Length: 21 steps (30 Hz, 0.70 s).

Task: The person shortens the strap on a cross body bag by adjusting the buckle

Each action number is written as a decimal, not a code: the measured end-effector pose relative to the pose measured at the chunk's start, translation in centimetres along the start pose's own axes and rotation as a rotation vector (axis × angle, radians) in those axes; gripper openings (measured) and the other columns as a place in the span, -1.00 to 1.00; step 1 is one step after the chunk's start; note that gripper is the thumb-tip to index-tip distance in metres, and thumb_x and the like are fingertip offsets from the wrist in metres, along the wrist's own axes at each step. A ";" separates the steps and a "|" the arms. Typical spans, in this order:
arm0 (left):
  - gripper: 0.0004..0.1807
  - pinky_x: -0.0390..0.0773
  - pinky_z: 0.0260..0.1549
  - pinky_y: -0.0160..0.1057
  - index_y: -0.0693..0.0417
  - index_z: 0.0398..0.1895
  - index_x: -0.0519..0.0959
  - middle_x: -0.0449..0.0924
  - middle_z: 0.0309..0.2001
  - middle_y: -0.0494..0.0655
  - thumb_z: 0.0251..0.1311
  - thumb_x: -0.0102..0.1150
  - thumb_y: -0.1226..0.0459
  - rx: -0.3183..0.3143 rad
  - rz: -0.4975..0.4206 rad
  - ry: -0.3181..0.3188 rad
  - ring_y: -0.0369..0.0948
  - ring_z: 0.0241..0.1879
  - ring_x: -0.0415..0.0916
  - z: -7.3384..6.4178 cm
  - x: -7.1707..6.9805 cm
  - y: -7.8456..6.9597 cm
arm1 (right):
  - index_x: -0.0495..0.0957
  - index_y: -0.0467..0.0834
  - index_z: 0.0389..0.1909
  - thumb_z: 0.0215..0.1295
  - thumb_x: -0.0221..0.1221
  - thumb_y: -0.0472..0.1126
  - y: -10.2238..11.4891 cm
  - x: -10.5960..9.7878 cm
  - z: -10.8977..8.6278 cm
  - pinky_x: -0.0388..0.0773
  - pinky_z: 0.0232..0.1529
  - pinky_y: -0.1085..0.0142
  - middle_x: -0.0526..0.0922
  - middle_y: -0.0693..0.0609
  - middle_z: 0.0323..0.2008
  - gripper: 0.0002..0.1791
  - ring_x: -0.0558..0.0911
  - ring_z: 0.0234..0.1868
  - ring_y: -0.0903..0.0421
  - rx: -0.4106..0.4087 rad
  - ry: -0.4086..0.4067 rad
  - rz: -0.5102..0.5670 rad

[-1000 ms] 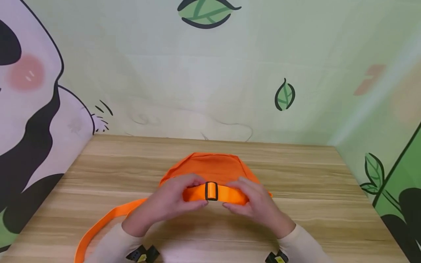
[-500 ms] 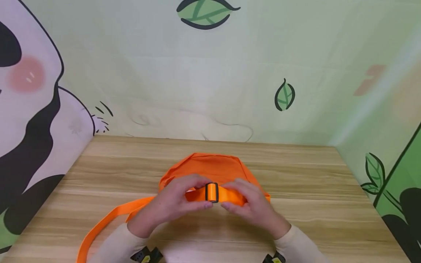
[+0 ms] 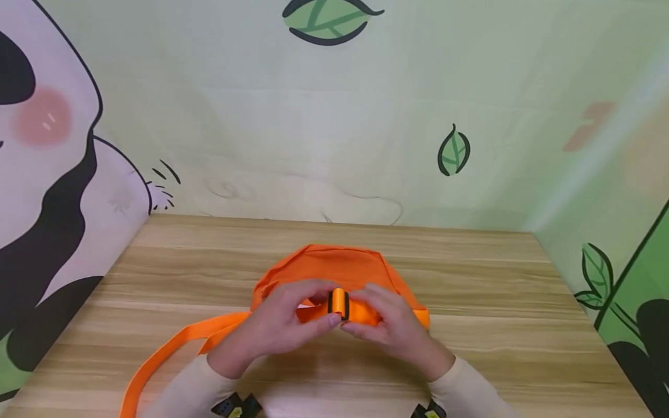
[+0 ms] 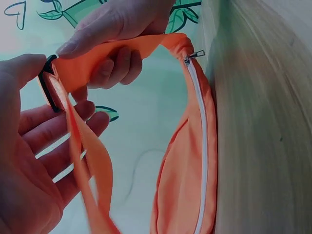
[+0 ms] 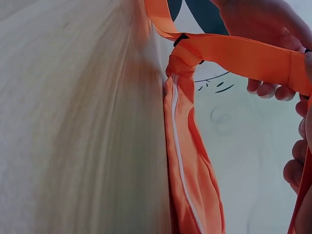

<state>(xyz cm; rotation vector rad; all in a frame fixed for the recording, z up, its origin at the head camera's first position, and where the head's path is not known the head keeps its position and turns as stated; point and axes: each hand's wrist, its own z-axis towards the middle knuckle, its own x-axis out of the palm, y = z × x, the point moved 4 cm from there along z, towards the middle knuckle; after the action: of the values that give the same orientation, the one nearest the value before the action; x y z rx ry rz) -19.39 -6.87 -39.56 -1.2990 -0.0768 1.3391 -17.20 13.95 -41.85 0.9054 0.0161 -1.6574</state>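
An orange waist bag (image 3: 340, 264) lies on the table behind both hands. In the head view, my left hand (image 3: 279, 319) pinches a black slide buckle (image 3: 346, 306) at its left edge with thumb and fingertips. The bag's orange strap (image 3: 364, 313) passes through the buckle and bulges there in a small loop. My right hand (image 3: 402, 325) grips the strap just right of the buckle, thumb below and fingers above. The left wrist view shows a white zipper (image 4: 201, 136) along the bag with a metal pull (image 4: 196, 54). The right hand's palm is hidden.
A wooden table (image 3: 496, 278) runs back to a printed wall (image 3: 334, 133) with leaves and a panda. The strap's long loop (image 3: 157, 360) trails over the table's left side past the left forearm. Small black devices sit on both wrists.
Both hands have drawn slightly closer together. The buckle has turned, and the strap loop through it stands out more. The bag has stayed in place.
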 end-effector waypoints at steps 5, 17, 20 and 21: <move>-0.70 0.74 0.03 -0.19 -0.12 0.15 0.71 0.79 -0.04 -0.35 0.40 0.40 0.14 -0.006 0.009 -0.060 -0.34 -0.07 0.67 0.0 -0.2 0.1 | 0.68 -0.15 0.12 0.40 0.46 0.03 -0.1 -0.3 -0.3 0.60 -0.28 0.50 0.74 0.02 -0.15 -0.57 0.61 -0.29 0.18 0.065 0.001 -0.093; -0.64 0.74 0.10 -0.11 -0.05 0.23 0.66 0.78 -0.01 -0.25 0.42 0.40 0.19 0.000 0.033 -0.109 -0.29 -0.05 0.71 -0.2 -1.1 0.2 | 0.68 -0.17 0.13 0.52 0.34 0.06 -0.8 -1.5 -1.5 0.62 -0.14 0.45 0.78 -0.01 -0.08 -0.59 0.66 -0.18 0.16 0.125 -0.026 -0.132; -0.62 0.73 0.13 -0.10 -0.04 0.26 0.64 0.78 0.00 -0.24 0.44 0.38 0.18 -0.004 0.009 -0.088 -0.29 -0.03 0.71 -0.1 -0.8 0.2 | 0.68 -0.18 0.11 0.54 0.31 0.08 -0.7 -1.2 -1.3 0.61 -0.16 0.45 0.77 -0.03 -0.09 -0.58 0.65 -0.18 0.15 0.129 -0.037 -0.100; -0.62 0.72 0.14 -0.10 -0.05 0.27 0.63 0.78 -0.01 -0.24 0.44 0.38 0.17 -0.009 0.004 -0.084 -0.29 -0.03 0.70 -0.1 -0.8 0.3 | 0.68 -0.18 0.11 0.54 0.31 0.08 -0.7 -1.1 -1.3 0.61 -0.17 0.44 0.77 -0.03 -0.09 -0.59 0.65 -0.19 0.14 0.136 -0.044 -0.086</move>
<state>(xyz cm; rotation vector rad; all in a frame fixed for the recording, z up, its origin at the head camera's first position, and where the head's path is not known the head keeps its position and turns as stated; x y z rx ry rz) -19.74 -7.56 -39.34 -1.2508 -0.1389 1.3986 -17.09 15.69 -42.41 0.9819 -0.0906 -1.7749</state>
